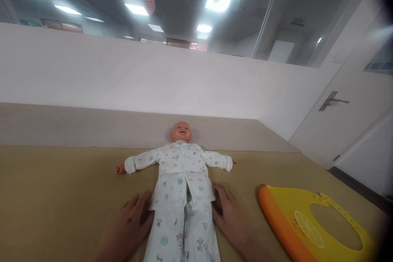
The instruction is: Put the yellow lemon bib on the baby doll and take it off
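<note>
A baby doll [181,132] lies face up on the table with its arms spread. It wears a white printed shirt [175,168] and matching pants [162,229]. At the doll's left-side hip in the view, my left hand [132,219] is closed at the shirt's lower edge, thumb apart from the fingers. My right hand [229,213] does the same at the opposite hip, its fingers bent against the hem and the thumb beside the pants. The fingertips of both hands are partly hidden by the cloth. The shirt's front parts a little below the middle.
A yellow and orange silicone bib [285,208] lies on the tan table [61,196] to the right. A pale raised panel [61,125] and white wall [129,77] run behind the doll. Windows with paper hearts sit above; a door with a handle [333,100] is at right.
</note>
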The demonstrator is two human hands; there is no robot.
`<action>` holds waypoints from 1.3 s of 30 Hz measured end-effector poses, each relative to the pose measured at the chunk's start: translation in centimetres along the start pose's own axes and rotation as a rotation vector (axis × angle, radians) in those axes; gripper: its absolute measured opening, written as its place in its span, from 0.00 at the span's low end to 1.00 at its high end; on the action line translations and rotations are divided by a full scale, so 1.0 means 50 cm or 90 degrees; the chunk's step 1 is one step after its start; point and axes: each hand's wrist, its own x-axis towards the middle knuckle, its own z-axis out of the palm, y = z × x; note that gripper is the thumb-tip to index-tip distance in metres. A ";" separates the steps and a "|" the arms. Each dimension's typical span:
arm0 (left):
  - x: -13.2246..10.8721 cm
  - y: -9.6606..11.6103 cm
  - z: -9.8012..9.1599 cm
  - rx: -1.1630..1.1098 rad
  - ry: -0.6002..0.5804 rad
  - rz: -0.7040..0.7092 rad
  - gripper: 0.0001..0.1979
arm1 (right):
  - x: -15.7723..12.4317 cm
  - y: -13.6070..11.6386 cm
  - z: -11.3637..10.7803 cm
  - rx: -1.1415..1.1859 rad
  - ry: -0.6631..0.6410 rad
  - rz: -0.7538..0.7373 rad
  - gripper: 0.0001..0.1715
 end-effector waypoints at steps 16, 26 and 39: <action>0.046 -0.035 -0.014 -0.204 -0.028 0.112 0.11 | 0.041 0.033 0.023 0.059 -0.073 -0.052 0.05; 0.191 -0.127 -0.031 -0.188 0.076 0.035 0.13 | 0.093 0.092 0.009 0.377 -0.078 0.018 0.11; 0.225 -0.119 -0.026 -0.074 0.133 0.056 0.11 | 0.197 0.100 0.063 0.110 0.053 0.005 0.19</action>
